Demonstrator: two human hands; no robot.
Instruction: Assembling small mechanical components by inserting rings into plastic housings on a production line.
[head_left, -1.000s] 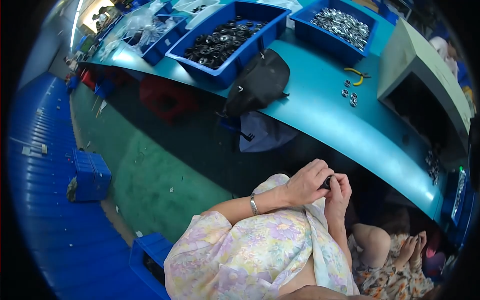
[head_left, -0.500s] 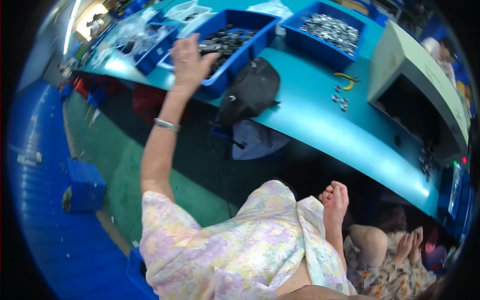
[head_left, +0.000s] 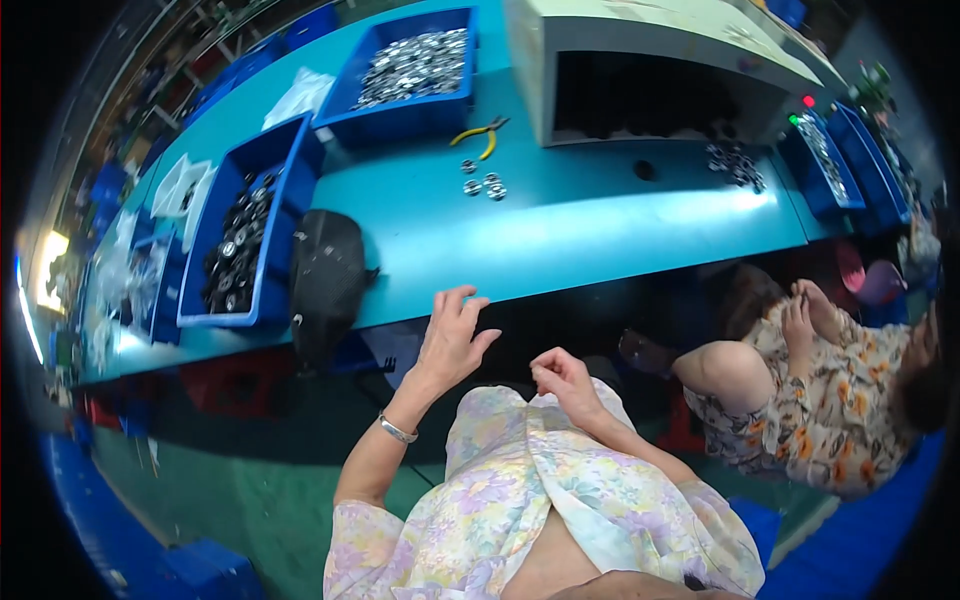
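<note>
"Black round parts [head_left: 240, 245], where are they?"

"In a blue bin [head_left: 295, 180] on the left of the bench [head_left: 430, 250], all in a messy heap."

"What's next to the bin?"

"Some big black thing [head_left: 330, 275]. I can't tell what it is."

"What does the left hand [head_left: 455, 340] have?"

"Nothing that I can see. Its grip is loose, fingers spread and thumb out, near the front edge of the bench."

"And the right hand [head_left: 568, 383]?"

"It's near the left one, but they don't touch. Its fingers are curled, so I can't tell how far its grip is closed or if something little is inside."

"What's on the bench in front?"

"Yellow pliers [head_left: 491, 130], with a few shiny round bits [head_left: 473, 187] near them. Farther back, a second blue bin [head_left: 400, 122] has lots of shiny pieces [head_left: 415, 70]."

"Anyone else?"

"Yes, a person in a flowery top [head_left: 800, 420] sits on the right."
</note>
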